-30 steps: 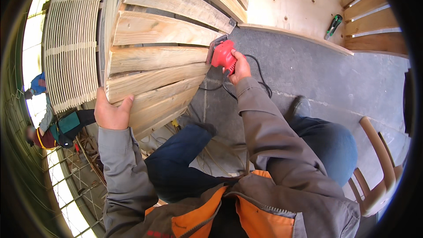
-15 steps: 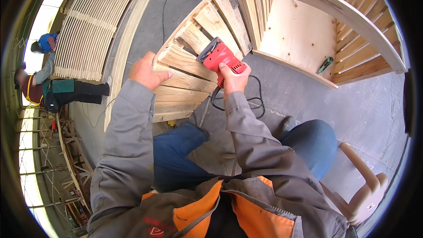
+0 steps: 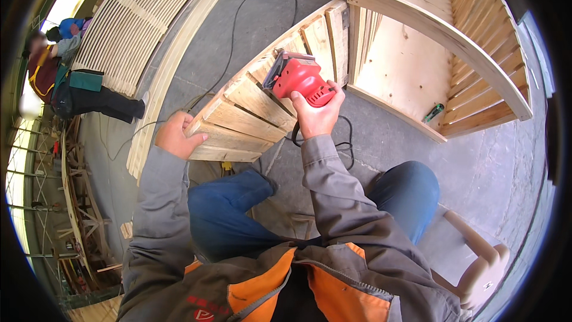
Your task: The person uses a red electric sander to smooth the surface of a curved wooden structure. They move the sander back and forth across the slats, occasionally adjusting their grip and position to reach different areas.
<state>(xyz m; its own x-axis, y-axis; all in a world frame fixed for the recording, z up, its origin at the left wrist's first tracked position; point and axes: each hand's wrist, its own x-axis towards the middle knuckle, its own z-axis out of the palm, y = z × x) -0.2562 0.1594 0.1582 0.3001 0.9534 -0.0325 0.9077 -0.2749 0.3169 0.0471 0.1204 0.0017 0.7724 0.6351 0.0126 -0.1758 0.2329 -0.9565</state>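
Ideally, the right hand (image 3: 319, 113), its grip around the red plastic sander (image 3: 301, 79), should lay it flat on the pale slatted wooden panel (image 3: 256, 104), upper centre of the frame, whose edge the left hand (image 3: 176, 136) grasps.

Sander (image 3: 304, 80) moved across panel (image 3: 241, 125); left hand (image 3: 176, 136) shifted.
I observe that the sander has travelled from the right-hand slat ends (image 3: 271, 135), over mid-panel, to a position near the panel's left edge. The right hand (image 3: 320, 113) has advanced with it. The left hand now grips that left edge closer to the near corner than it did one second ago.
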